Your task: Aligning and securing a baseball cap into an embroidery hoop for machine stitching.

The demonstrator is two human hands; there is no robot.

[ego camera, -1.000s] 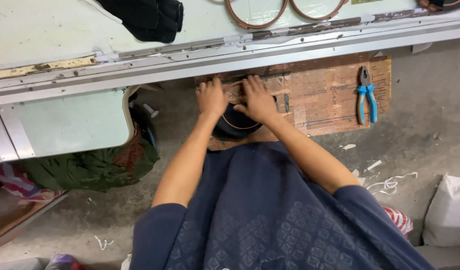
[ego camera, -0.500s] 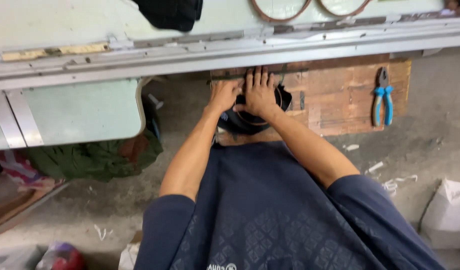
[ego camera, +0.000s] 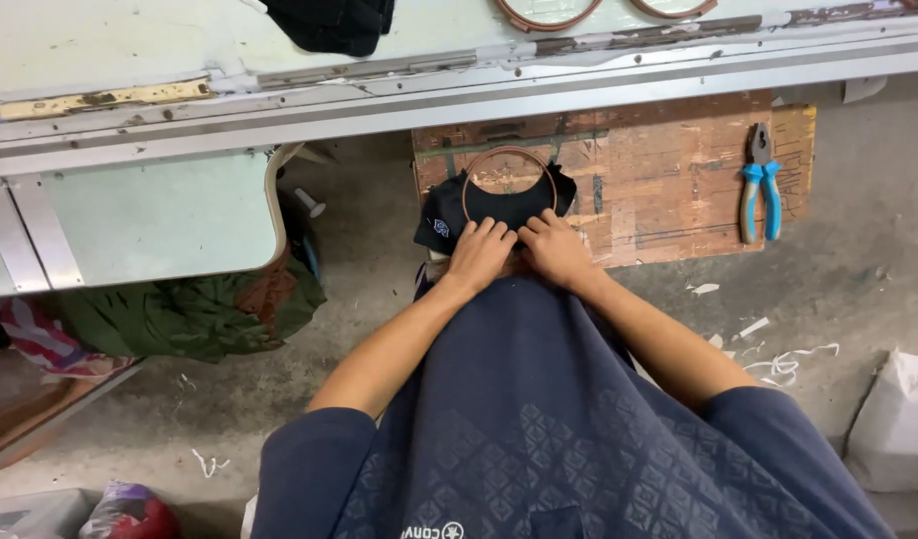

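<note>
**Both hands pressing black cloth at the hoop, near edge of the wooden board**

Observation: a black cloth (ego camera: pixel 441 222) lies on the left part of a worn wooden board (ego camera: pixel 669 190) set low under the long pale worktop (ego camera: pixel 160 215). A thin brown hoop (ego camera: pixel 510 153) sits on the cloth, its far arc over bare wood, its near arc hidden by fingers.

Left hand (ego camera: pixel 479 255): fingers together and curled, tips pushing down on the cloth at the hoop's near-left rim. No pinch visible; the grip reads as pressed flat, not closed around anything.

Right hand (ego camera: pixel 556 250): same posture, fingertips on the cloth at the near-right rim, touching the left hand's fingers.

Judgement: hands side by side at the near edge likely hold the cloth taut and keep the hoop from sliding; the hard, flat board gives backing to press against.

Pliers (ego camera: pixel 759 182) with blue handles lie near the board's right edge, well apart from the hands. Two more hoops (ego camera: pixel 547 17) rest at the worktop's far edge.
</note>
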